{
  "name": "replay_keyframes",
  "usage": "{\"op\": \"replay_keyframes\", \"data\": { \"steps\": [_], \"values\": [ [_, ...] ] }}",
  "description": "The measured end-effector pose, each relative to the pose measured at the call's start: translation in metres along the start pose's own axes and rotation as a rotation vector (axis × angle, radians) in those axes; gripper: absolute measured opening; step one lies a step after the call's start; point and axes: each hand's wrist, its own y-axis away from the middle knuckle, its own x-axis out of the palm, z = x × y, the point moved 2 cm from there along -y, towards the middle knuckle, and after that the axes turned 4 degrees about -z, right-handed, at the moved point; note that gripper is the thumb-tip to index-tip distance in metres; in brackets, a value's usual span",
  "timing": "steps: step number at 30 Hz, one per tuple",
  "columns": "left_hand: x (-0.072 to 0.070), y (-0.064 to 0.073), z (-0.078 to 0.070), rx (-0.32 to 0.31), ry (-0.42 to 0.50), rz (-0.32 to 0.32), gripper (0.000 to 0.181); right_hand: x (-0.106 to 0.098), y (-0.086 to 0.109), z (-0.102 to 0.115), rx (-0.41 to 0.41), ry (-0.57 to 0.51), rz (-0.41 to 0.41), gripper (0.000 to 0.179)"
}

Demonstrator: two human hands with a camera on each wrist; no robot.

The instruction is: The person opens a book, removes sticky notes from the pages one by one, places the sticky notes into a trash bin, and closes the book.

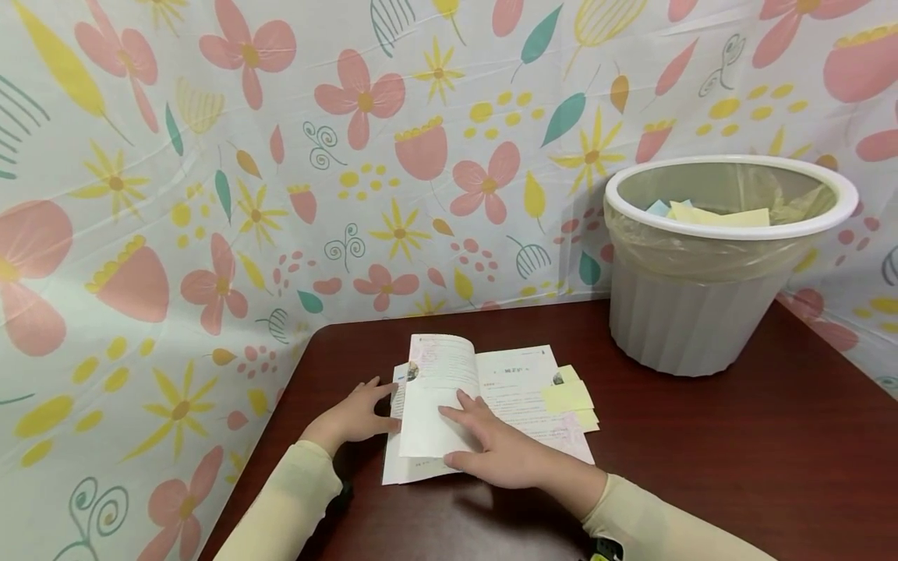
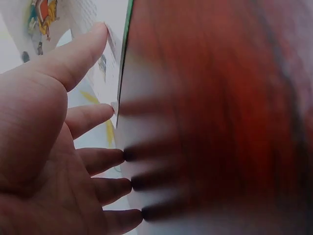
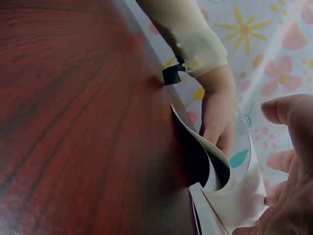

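Note:
An open book (image 1: 515,389) lies on the dark red table, with one page (image 1: 438,366) lifted and curving over its left half. My left hand (image 1: 361,413) is at the book's left edge; in the left wrist view its thumb and index finger touch the pages while the other fingertips meet the tabletop. Spread over the turning page is my right hand (image 1: 498,452), its fingers extended and touching the paper. Yellow sticky notes (image 1: 570,396) stick out from the book's right side. The right wrist view shows the pages (image 3: 234,200) bowed up from the table.
A grey waste bin (image 1: 687,304) with a white rim and clear liner stands at the table's back right. Inside it are yellow papers (image 1: 730,218) and a blue one. A flower-patterned curtain (image 1: 365,195) hangs behind the table (image 1: 701,436).

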Motion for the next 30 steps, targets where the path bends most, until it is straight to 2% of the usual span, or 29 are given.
{"op": "replay_keyframes", "data": {
  "steps": [7,17,30],
  "values": [
    [-0.0010,-0.0002,0.0031,-0.004,-0.017,-0.009,0.082,0.0054,0.0041,0.0007,-0.024,0.080,0.028,0.068],
    [-0.0052,0.0015,0.0011,-0.003,0.026,0.014,0.081,0.0084,0.0064,0.0016,-0.085,0.184,0.074,0.058],
    [-0.0082,0.0035,0.0028,0.025,0.039,0.031,0.079,0.0060,0.0058,-0.0039,-0.116,0.224,0.154,0.044]
  ]
}}
